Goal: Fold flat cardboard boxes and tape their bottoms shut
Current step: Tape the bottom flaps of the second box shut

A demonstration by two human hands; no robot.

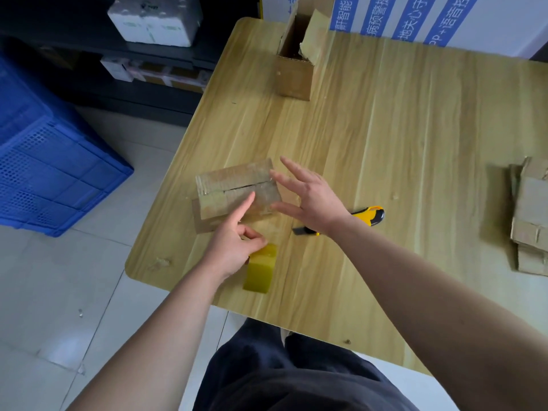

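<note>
Pressing taped box [234, 185], left hand [231, 247] index out, grip unclear by tape roll [261, 272], right hand [311, 197] spread empty

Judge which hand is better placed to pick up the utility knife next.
Right, probably. The right hand is open, holds nothing, and the utility knife lies just beneath its wrist. The left hand has its index finger on the taped box, beside the tape roll, farther off.

Wooden table [400, 143]: taped box [234, 185], tape roll [261, 271], utility knife [370, 216] near front; open box [293, 75] far side; flat cardboard stack [530, 221] right edge.
</note>
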